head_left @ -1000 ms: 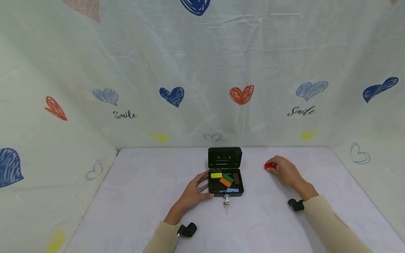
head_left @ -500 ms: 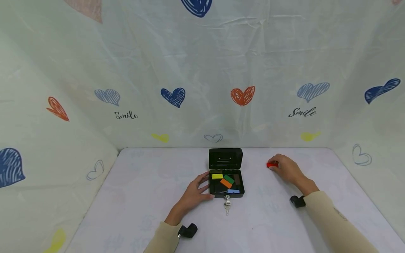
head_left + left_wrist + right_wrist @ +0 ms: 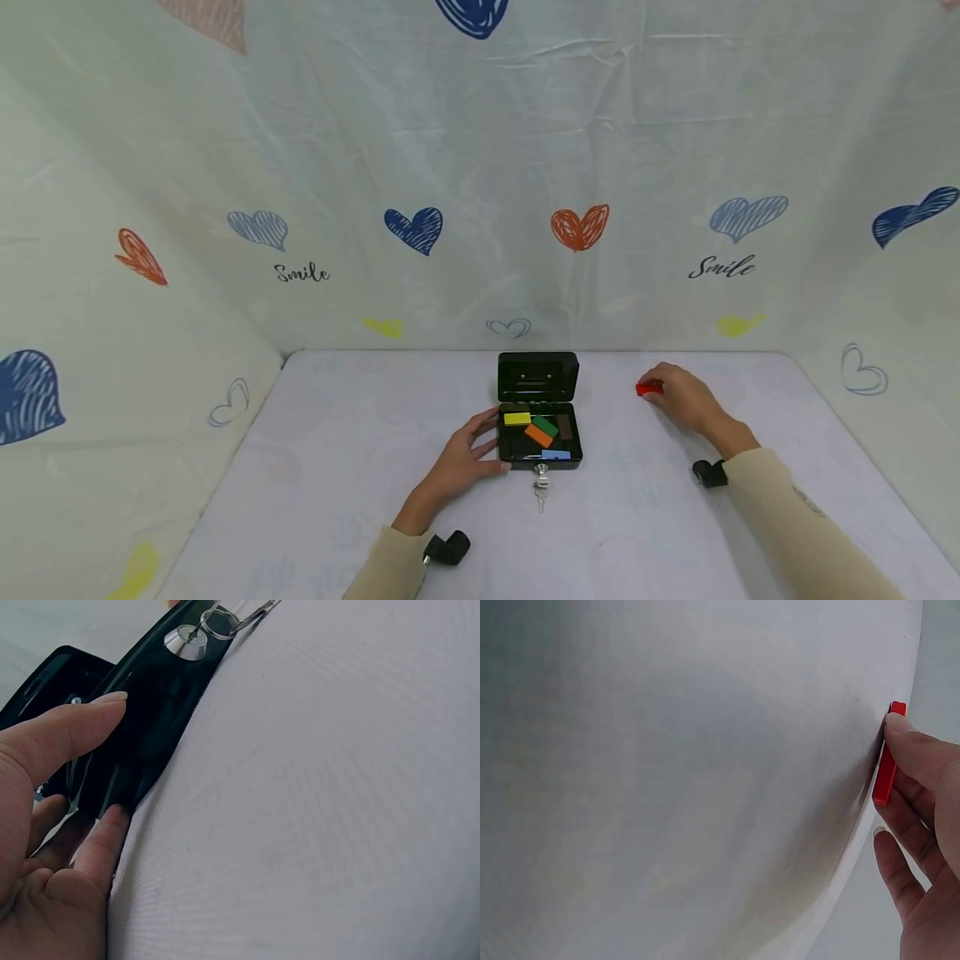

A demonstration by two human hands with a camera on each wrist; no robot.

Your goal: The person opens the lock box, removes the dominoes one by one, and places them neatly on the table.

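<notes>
A black cash box (image 3: pixel 517 446) stands with its lid raised at the middle of the table. Inside lie a yellow block (image 3: pixel 517 419), a green block (image 3: pixel 545 427), an orange block (image 3: pixel 538 436), a brown block (image 3: pixel 565 427) and a blue block (image 3: pixel 556 455). My left hand (image 3: pixel 457 467) holds the box at its near left corner, thumb on the front wall and fingers along the side. A key ring hangs from the front lock (image 3: pixel 185 643). Well to the right, my right hand (image 3: pixel 686 404) pinches a flat red block (image 3: pixel 886 772), close over the table.
The white table (image 3: pixel 360 433) meets a curtain (image 3: pixel 480 275) printed with hearts at its far edge. Black wrist cameras (image 3: pixel 447 548) sit at both sleeves.
My right hand has shifted slightly toward the far edge with the red block in its grip. The left hand stays at the box, and the whole view has drifted a little.
</notes>
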